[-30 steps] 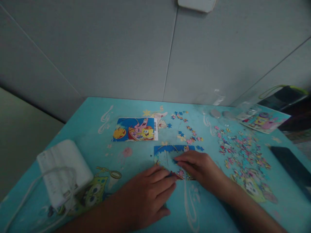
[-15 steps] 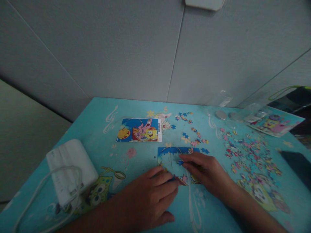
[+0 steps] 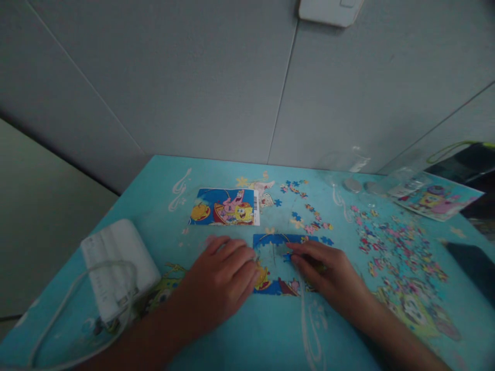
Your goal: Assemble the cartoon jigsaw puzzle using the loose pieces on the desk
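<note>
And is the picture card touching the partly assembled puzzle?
Apart. In the head view, a strip of turquoise tabletop shows between the picture card and the partly assembled puzzle.

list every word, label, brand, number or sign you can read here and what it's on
No words, brands or numbers are legible.
Barcode on the flat picture card: bars visible, any digits too small to read.
White device with the cable: faint markings, too blurred to read.

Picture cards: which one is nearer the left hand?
The blue card with a barcode, just beyond the left hand; the other card lies far right.
</note>
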`<state>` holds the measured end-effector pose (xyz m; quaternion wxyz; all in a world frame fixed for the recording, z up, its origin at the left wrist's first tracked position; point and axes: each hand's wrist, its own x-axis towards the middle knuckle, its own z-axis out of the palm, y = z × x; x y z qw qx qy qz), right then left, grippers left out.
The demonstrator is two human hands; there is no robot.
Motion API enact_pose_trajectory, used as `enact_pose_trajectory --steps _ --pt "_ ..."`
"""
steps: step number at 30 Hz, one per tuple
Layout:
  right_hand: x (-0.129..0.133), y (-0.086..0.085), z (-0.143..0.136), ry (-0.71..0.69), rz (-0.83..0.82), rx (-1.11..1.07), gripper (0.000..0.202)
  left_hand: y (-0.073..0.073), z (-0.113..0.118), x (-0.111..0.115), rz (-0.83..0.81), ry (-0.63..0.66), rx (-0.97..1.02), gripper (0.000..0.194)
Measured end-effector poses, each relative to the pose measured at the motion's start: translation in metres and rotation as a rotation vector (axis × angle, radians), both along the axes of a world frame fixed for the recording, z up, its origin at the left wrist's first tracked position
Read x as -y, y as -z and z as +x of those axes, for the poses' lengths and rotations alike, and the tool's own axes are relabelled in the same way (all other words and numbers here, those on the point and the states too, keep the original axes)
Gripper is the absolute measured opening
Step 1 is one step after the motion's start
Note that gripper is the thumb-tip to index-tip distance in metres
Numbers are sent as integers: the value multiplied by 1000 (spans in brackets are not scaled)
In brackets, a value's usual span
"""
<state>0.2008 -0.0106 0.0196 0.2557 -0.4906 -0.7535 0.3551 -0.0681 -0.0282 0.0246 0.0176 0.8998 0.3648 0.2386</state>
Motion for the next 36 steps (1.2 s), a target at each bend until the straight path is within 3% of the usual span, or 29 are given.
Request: enact_pose_trajectory --steps 5,11,16,22,36 --pt "-5 -4 -12 1 -15 46 21 4 -4 -8 -16 -101 -13 16" --pt "-19 -16 -34 -107 17 143 22 8 -2 -6 -57 -96 -43 17" --pt "-20 -12 -48 -62 33 175 23 10 -1 -6 -122 -79 -75 22" --pt "-17 -5 -48 34 -20 179 21 11 1 -4 -128 -51 -82 24" --pt "-18 -3 -45 -8 4 118 21 13 2 -4 -138 -43 -98 22"
